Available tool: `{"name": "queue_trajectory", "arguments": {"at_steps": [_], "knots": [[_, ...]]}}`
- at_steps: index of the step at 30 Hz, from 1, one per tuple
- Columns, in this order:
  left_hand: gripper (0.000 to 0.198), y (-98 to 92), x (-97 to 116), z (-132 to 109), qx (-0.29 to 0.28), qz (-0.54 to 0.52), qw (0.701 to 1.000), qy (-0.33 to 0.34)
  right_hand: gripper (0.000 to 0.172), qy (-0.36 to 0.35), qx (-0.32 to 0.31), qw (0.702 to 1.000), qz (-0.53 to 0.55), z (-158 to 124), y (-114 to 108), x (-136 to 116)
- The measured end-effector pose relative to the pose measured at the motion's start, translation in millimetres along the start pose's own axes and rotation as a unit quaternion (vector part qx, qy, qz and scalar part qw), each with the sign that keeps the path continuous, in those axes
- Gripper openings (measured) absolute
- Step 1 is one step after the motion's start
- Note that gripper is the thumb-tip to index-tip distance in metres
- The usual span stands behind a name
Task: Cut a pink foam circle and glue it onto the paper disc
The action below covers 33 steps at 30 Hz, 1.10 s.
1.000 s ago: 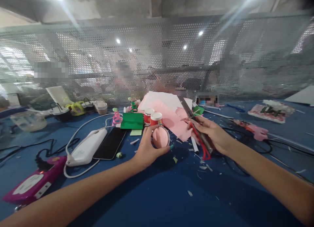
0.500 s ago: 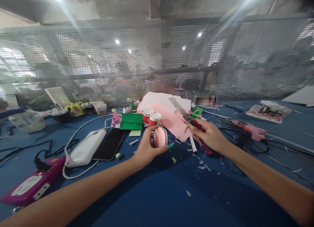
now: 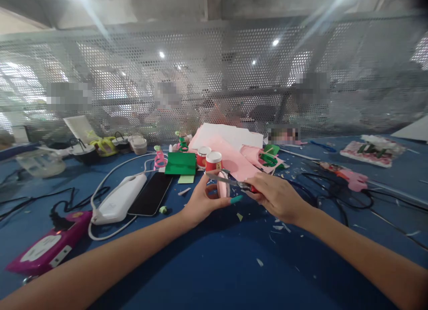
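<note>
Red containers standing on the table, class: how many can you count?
2. The nearer red container stands just beyond the left hand; the farther red container is behind the first, slightly left. Others may be hidden.

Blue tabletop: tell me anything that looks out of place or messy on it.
Small pale scraps lie strewn over the blue tabletop, several just below the right hand in the view; they look like loose offcuts. A crumpled green bit sits alone beside the black phone. I see no evident spill.
</note>
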<state>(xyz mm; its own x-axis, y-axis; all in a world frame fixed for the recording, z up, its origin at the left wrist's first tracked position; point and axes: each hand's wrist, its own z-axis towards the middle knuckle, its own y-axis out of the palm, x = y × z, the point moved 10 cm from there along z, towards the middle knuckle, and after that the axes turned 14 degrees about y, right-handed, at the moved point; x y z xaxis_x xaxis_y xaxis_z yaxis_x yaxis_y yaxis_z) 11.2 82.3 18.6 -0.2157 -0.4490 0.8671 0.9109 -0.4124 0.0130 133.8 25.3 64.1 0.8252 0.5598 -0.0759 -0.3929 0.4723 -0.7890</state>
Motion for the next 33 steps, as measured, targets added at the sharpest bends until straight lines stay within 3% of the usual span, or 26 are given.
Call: {"name": "queue_trajectory", "arguments": {"at_steps": [5, 12, 18, 23, 33], "knots": [[0.068, 0.7, 1, 0, 0.007, 0.002, 1.000, 0.000, 0.025, -0.022, 0.031, 0.994, -0.098, 0, 2, -9], [0.067, 9.4, 3, -3, -0.025, -0.039, 0.999, 0.005, 0.019, -0.015, -0.004, 0.998, -0.064, -1, 8, -9], [0.070, 23.6, 10, -8, -0.085, -0.010, 0.996, 0.020, 0.016, -0.003, 0.008, 0.998, -0.068, 0, 4, -7], [0.067, 19.7, 5, -8, -0.063, -0.055, 0.996, -0.009, 0.020, -0.044, -0.005, 0.998, -0.038, -1, 2, -12], [0.066, 20.0, 3, -8, -0.066, -0.049, 0.996, -0.025, 0.019, -0.034, -0.009, 0.997, -0.063, -2, 5, -14]]}}
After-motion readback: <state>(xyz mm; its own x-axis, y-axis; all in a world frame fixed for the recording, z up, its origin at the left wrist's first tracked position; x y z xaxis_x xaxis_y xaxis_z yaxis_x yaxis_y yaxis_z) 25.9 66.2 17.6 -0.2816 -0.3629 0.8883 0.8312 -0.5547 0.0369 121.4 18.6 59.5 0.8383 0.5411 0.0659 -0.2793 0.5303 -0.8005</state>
